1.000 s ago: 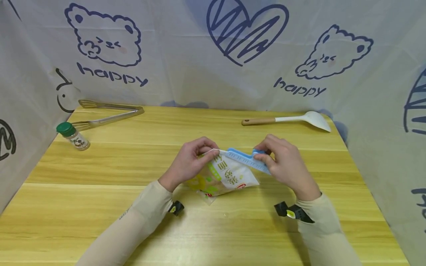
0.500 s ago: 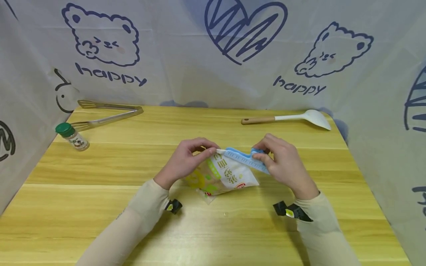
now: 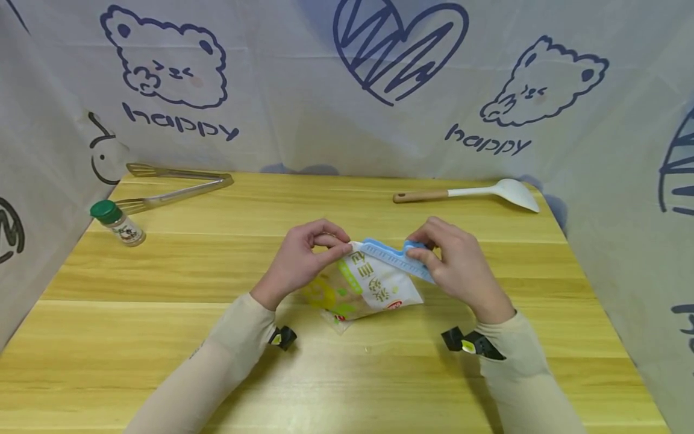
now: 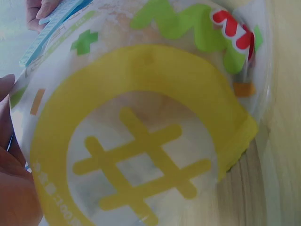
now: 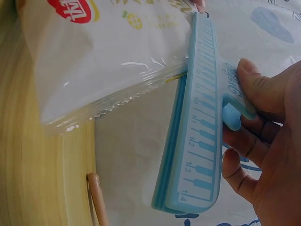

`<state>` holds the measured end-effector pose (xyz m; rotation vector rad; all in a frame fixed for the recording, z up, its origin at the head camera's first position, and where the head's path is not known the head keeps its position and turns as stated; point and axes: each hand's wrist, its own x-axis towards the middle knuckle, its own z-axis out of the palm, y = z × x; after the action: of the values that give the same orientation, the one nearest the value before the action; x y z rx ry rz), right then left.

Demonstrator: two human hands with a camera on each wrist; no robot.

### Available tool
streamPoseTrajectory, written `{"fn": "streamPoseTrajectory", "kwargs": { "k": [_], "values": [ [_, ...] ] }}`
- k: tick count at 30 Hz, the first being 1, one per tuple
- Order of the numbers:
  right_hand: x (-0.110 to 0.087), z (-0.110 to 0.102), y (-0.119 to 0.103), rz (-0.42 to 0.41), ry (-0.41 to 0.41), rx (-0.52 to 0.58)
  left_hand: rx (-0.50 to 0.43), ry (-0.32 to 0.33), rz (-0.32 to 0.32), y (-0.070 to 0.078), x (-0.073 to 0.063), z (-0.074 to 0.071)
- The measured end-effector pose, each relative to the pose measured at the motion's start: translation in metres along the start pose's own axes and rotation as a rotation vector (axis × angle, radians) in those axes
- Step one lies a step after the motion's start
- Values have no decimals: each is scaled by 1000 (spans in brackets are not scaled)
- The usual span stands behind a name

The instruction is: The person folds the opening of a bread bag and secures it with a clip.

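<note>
A plastic food bag (image 3: 374,289), white with green and yellow print, stands tilted at mid-table. My left hand (image 3: 298,256) pinches its upper left corner between thumb and fingers. Along the bag's top edge lies a light-blue bag clip (image 3: 398,259) with piano-key and ruler-like marks. The thumb and fingers of my right hand (image 3: 458,262) grip the clip's handle. In the right wrist view the clip (image 5: 200,132) covers part of the bag's edge, and its near end sticks out past the bag (image 5: 117,61). The bag's round yellow print (image 4: 51,122) fills the left wrist view.
Metal tongs (image 3: 190,188) lie spread at the back left, with a green-capped seasoning jar (image 3: 118,223) lying tilted in front of them. A white ladle with a wooden handle (image 3: 423,196) lies at the back right. Printed cloth (image 3: 293,90) rises behind the table.
My right hand and the clip have moved slightly left along the bag's top edge, closer to my left hand. The left hand has shifted a little left and up, still pinching the corner.
</note>
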<state>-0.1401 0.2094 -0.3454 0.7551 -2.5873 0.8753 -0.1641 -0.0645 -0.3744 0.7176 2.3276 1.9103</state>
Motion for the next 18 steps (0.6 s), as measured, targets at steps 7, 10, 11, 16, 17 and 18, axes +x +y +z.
{"fn": "streamPoseTrajectory", "kwargs": {
  "k": [7,10,11,16,17,18],
  "values": [
    [0,-1,-1,17,-8,2,-44,-13,-31,1,-1,-3],
    [0,-1,-2,22,-9,3,-48,-20,-27,1,-1,-3],
    [1,-1,-2,22,-10,2,-46,-22,-26,0,-1,-3],
    [3,0,-3,18,-12,6,-47,-41,-25,-2,-1,-7],
    [3,1,-3,17,-13,9,-50,-43,-27,-2,-1,-8],
    [3,1,-3,17,-14,11,-55,-44,-32,-3,-1,-9]
  ]
}}
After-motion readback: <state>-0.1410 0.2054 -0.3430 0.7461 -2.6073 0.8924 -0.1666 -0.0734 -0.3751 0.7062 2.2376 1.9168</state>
